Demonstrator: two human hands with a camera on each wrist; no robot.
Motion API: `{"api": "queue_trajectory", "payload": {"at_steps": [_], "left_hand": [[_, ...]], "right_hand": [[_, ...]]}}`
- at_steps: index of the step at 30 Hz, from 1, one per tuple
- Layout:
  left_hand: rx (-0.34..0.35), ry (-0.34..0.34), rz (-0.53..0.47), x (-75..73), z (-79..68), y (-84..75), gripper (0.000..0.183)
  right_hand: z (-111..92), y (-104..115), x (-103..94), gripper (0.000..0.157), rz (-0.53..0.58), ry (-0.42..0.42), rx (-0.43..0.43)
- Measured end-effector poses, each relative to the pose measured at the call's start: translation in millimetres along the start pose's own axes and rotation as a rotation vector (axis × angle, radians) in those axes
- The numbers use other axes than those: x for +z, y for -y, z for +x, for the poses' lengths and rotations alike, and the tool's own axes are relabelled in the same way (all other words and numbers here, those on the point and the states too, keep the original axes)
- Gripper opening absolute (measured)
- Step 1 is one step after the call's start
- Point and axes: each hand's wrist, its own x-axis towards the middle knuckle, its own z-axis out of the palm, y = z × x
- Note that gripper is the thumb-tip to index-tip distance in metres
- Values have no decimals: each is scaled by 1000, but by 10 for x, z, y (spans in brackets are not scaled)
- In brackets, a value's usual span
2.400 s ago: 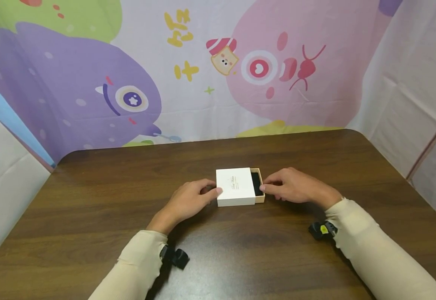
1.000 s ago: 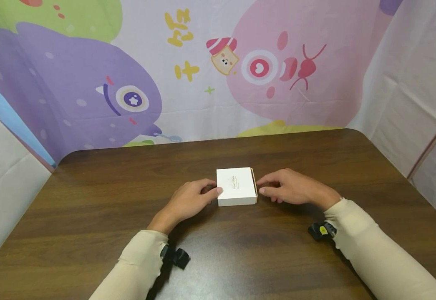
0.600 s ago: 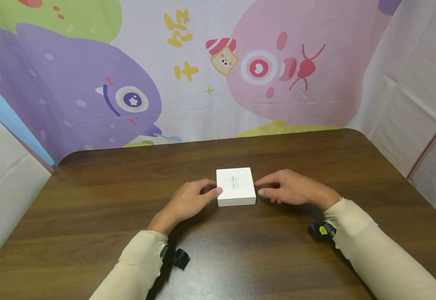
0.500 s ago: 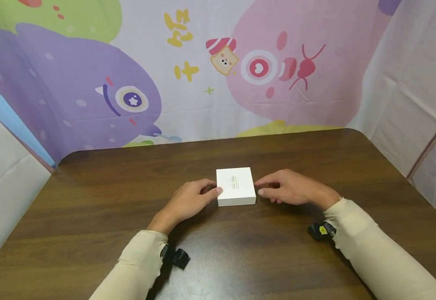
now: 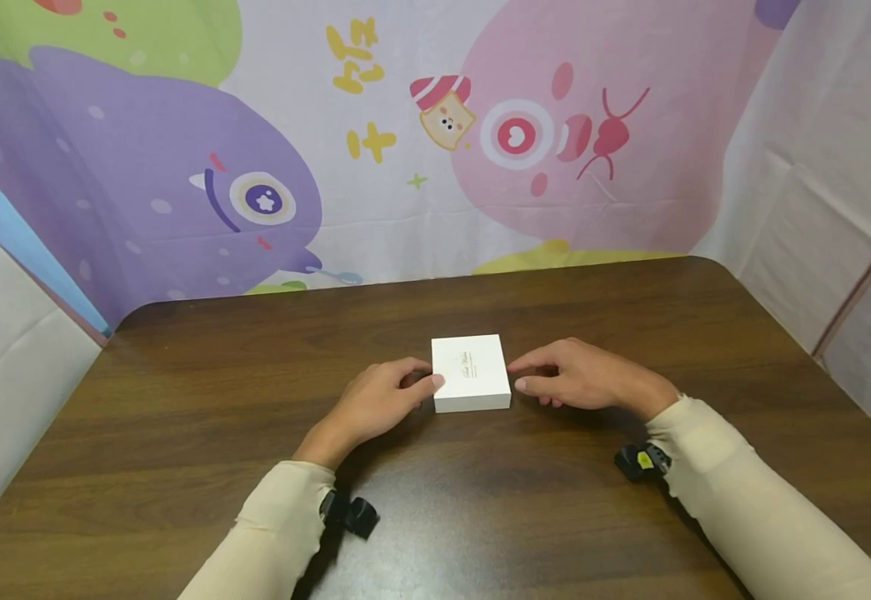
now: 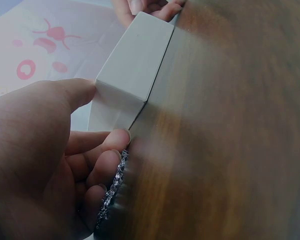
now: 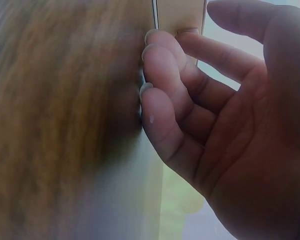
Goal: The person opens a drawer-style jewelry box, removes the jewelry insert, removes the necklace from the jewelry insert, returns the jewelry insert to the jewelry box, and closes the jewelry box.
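A small white drawer-style gift box (image 5: 471, 372) with gold lettering lies flat on the table, its inner tray fully inside the sleeve. My left hand (image 5: 377, 402) holds its left end, thumb on the top edge and fingers against the side. The left wrist view shows that thumb (image 6: 80, 92) at the upper corner, the other fingers curled low by the tabletop. At the box's right end is my right hand (image 5: 585, 375). Its extended index finger (image 7: 222, 55) touches the tan tray end (image 7: 180, 17), while the thumb stands apart from the box.
The brown wood-grain table (image 5: 480, 517) spreads around the box. Behind its far edge hangs a cartoon-printed cloth (image 5: 397, 208), with pale cloth panels at both sides. Black straps with small devices sit on both sleeved wrists.
The tray, which stuck out at the right with black lining showing, has slid left into the sleeve. My right hand moved slightly left with it; the left hand stayed put.
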Motion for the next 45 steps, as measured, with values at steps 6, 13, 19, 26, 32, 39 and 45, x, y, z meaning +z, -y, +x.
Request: {"api": "queue_trajectory", "payload": {"at_steps": [6, 13, 19, 26, 32, 39, 45], "left_hand": [[2, 2, -3, -2, 1, 0, 49], [1, -4, 7, 14, 5, 4, 49], [0, -4, 6, 22, 29, -8, 49], [-3, -6, 15, 48, 3, -11, 49], [12, -7, 32, 82, 28, -24, 50], [23, -3, 14, 64, 67, 14, 49], [34, 14, -99, 28, 80, 87, 38]], "right_hand": [[12, -4, 2, 38, 1, -1, 7], [17, -33, 2, 36, 31, -1, 2], [15, -28, -18, 34, 52, -10, 8], [-1, -62, 1, 28, 39, -34, 13], [-44, -57, -7, 26, -10, -82, 36], [-10, -27, 23, 33, -11, -99, 41], [44, -22, 53, 35, -13, -109, 50]]}}
